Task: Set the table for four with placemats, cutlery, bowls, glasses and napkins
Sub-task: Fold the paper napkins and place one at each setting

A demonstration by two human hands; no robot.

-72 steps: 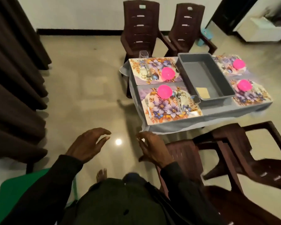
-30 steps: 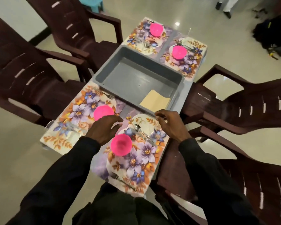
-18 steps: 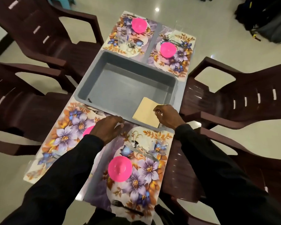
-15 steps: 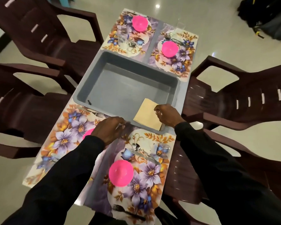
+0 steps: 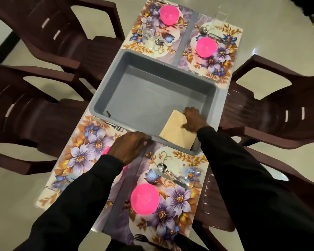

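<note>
A stack of tan napkins (image 5: 176,132) lies in the near right corner of the grey tub (image 5: 152,91). My right hand (image 5: 193,121) reaches into the tub and pinches the napkins' right edge, lifting it a little. My left hand (image 5: 128,149) rests on the tub's near rim, fingers curled over it. Four floral placemats lie on the table, the near right one (image 5: 172,196) carrying a pink bowl (image 5: 144,199), a spoon and knife (image 5: 170,173), a glass (image 5: 193,172) and a fork (image 5: 143,239). My left arm hides most of the near left bowl (image 5: 105,152).
Two far placemats hold pink bowls (image 5: 169,14) (image 5: 206,47), cutlery and glasses (image 5: 149,33) (image 5: 220,16). A fork (image 5: 116,126) lies on the near left mat. Dark brown plastic chairs (image 5: 49,42) (image 5: 279,109) stand close on both sides of the small table.
I walked up to the table from across the room. My right hand reached into the tub and took hold of the napkins; my left hand settled on the tub's near rim.
</note>
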